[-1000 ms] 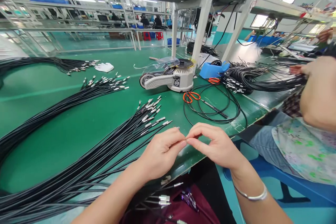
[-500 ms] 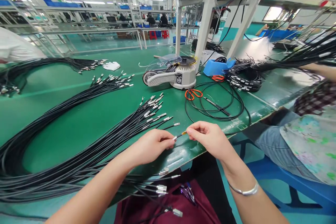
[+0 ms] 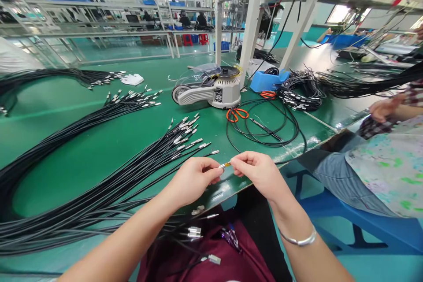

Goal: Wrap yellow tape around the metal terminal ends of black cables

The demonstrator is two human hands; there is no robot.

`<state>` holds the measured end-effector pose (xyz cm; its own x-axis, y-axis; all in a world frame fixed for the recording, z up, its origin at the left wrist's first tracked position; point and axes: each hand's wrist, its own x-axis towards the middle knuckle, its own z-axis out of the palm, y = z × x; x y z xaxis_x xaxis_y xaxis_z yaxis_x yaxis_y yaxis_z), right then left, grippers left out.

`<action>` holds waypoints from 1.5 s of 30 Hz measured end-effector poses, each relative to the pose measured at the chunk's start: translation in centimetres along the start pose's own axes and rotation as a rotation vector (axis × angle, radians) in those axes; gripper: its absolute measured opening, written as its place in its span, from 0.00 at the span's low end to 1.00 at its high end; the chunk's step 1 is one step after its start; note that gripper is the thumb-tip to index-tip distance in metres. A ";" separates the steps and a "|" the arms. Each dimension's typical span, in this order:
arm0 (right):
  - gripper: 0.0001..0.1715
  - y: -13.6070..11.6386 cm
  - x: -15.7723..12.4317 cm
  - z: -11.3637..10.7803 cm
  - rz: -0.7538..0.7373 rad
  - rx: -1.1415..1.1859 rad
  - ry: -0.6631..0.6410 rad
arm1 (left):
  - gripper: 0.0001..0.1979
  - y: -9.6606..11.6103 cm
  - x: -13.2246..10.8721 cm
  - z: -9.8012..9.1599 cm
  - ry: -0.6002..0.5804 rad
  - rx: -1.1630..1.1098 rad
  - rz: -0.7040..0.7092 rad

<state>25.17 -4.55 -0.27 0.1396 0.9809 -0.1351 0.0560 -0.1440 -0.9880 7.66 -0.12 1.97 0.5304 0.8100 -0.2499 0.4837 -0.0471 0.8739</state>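
Observation:
Over the front edge of the green table, my left hand [image 3: 197,179] pinches a cable end with a small silver metal connector [image 3: 222,166]. My right hand [image 3: 256,171] pinches the same piece from the other side, thumb against index finger. A bit of yellow tape [image 3: 228,164] shows between the two hands, right beside the silver metal. Under and left of my left arm runs a thick bundle of black cables [image 3: 132,172] with silver connector ends. A few more cable ends [image 3: 194,231] hang over my lap.
A grey tape dispenser [image 3: 224,91] stands behind my hands. Orange-handled scissors [image 3: 237,115], a pen-like tool [image 3: 266,129] and looped black cable lie to its right. Farther right are a blue tape holder [image 3: 267,81] and a cable coil [image 3: 302,92]. A co-worker's hand [image 3: 385,108] is at right.
The silver connector now sits against the yellow tape, where a stretch of black cable showed between them before. My hands are closer together. The co-worker's hand has come into view.

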 end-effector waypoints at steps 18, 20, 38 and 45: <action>0.16 0.8 0.1 0.3 0.071 0.142 0.035 | 0.13 0.1 0.5 0.3 -0.075 -0.102 -0.025; 0.16 0.8 0.0 0.4 0.066 0.153 0.035 | 0.13 0.1 0.8 0.2 -0.112 -0.208 -0.039; 0.13 0.8 -0.7 -1.0 -0.057 -0.022 -0.097 | 0.14 0.8 0.1 0.8 -0.026 0.153 0.098; 0.12 1.5 -1.0 -0.6 -0.078 -0.013 -0.087 | 0.13 0.6 0.0 2.0 0.075 0.290 0.170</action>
<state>25.71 -5.87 -1.56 0.0483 0.9968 -0.0642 0.0762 -0.0678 -0.9948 9.34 -1.34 1.62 0.5728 0.8167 -0.0702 0.5767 -0.3407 0.7425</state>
